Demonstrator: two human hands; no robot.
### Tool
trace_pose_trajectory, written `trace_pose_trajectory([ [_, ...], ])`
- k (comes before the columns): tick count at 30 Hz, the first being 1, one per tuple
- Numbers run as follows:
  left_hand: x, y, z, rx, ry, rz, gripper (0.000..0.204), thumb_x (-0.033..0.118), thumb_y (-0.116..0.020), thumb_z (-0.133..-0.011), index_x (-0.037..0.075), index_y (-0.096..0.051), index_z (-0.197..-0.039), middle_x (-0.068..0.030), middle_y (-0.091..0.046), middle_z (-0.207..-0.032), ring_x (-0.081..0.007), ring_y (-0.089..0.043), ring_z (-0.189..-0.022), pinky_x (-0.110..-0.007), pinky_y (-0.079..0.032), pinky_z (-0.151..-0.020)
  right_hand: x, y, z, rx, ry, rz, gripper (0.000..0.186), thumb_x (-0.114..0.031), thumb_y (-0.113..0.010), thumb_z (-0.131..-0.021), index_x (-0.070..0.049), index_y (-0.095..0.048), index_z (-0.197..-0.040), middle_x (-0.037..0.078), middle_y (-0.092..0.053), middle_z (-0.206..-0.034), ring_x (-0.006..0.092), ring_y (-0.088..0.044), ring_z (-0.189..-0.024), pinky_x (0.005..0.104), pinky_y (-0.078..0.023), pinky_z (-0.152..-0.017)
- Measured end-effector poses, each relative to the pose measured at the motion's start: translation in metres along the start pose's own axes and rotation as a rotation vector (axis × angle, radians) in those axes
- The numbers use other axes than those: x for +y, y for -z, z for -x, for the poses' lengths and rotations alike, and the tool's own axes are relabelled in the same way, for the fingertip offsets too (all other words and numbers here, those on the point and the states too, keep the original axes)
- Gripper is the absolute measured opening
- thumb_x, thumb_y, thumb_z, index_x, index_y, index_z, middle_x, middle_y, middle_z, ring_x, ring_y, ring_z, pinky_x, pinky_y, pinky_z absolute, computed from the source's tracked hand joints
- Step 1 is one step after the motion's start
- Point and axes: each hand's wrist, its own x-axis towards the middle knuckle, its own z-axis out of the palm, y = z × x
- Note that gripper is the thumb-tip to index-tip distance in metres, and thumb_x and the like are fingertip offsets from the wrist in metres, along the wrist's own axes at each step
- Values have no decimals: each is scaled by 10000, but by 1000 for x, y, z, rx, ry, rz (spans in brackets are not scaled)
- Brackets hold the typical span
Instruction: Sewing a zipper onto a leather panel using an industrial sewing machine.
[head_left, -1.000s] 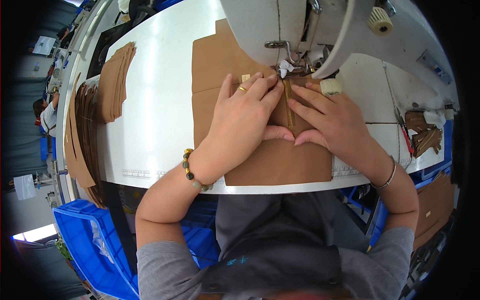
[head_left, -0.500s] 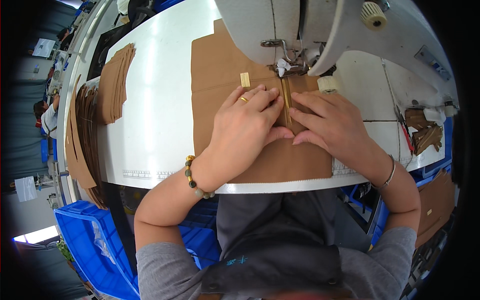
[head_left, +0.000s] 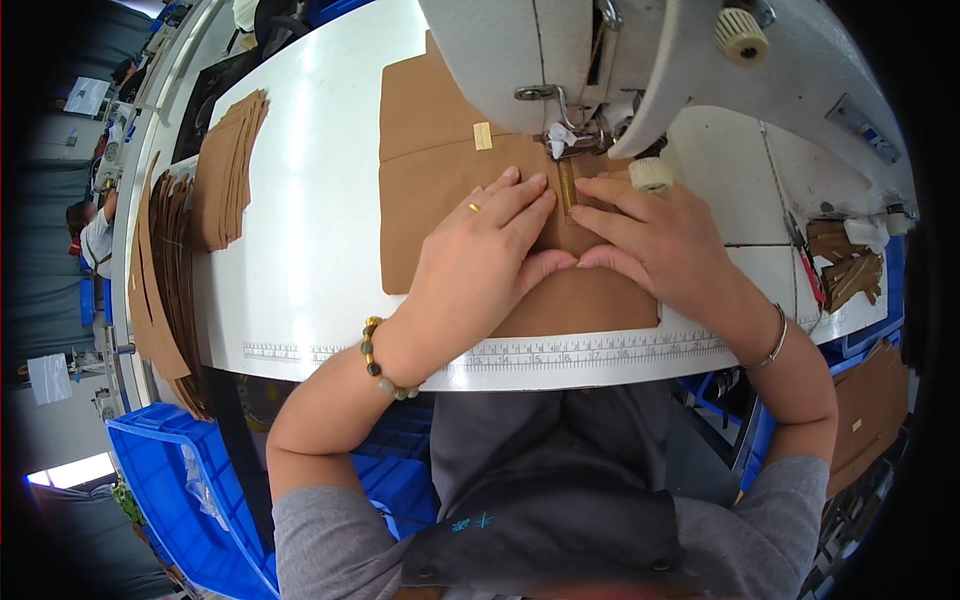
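Observation:
A brown panel (head_left: pixel 425 215) with a small pale label (head_left: pixel 483 136) lies under the white sewing machine (head_left: pixel 680 60). A brass zipper (head_left: pixel 566 192) runs along it from the presser foot (head_left: pixel 560 145) toward me. My left hand (head_left: pixel 487 245) rests on the panel left of the zipper, fingers laid out flat, thumb angled inward. My right hand (head_left: pixel 660 245) lies to its right in the same way, its upper fingertips partly behind a machine knob (head_left: pixel 651 175). My thumb tips meet just below the zipper. Both hands press on the panel without gripping it.
Stacks of brown pieces (head_left: pixel 222 170) (head_left: pixel 160 260) lie at the left. Red-handled scissors (head_left: pixel 812 280) and brown scraps (head_left: pixel 848 270) sit at the right. Blue bins (head_left: pixel 170 470) stand below the table, whose edge has a ruler (head_left: pixel 400 352). A co-worker (head_left: pixel 95 235) is at far left.
The panel has slid away from me under the presser foot, uncovering more of the edge ruler. Less zipper shows, and my hands have shifted slightly with the panel.

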Motion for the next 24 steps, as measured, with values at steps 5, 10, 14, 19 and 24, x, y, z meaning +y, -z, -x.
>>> trace_pose_trajectory([
  [5,11,3,17,-16,23,90,596,357,-855,-828,15,-714,-1294,-126,-677,-1393,-349,-598,-1366,-434,-536,-1078,-5,0,2,37,4,-34,415,-303,-832,-783,-91,-742,-1128,65,-683,-1210,268,-657,-1114,399,-560,-941],
  [10,13,4,15,-23,-80,-19,644,377,-871,-787,3,-708,-1285,-118,-678,-1376,-343,-620,-1336,-423,-537,-1071,-6,1,1,30,4,-32,406,-285,-834,-774,-76,-735,-1107,79,-679,-1218,275,-656,-1132,401,-559,-953],
  [14,12,6,12,-10,-119,-31,641,389,-863,-784,3,-710,-1271,-114,-686,-1354,-337,-641,-1296,-419,-545,-1046,-8,-1,1,42,10,-15,407,-278,-834,-774,-63,-729,-1103,86,-679,-1219,277,-654,-1137,404,-555,-967],
  [19,6,7,5,-18,-155,-41,606,409,-844,-796,6,-722,-1231,-101,-707,-1300,-325,-652,-1262,-408,-554,-1009,-8,0,1,21,11,4,451,-290,-832,-776,-58,-733,-1150,90,-681,-1222,278,-651,-1148,402,-551,-982],
  [24,-6,2,-9,16,-167,-63,594,407,-840,-800,12,-727,-1228,-92,-702,-1318,-318,-657,-1231,-411,-556,-994,-5,-1,-3,-39,-84,31,561,-325,-826,-803,-67,-714,-1289,92,-693,-1223,285,-646,-1136,409,-516,-1038],
])
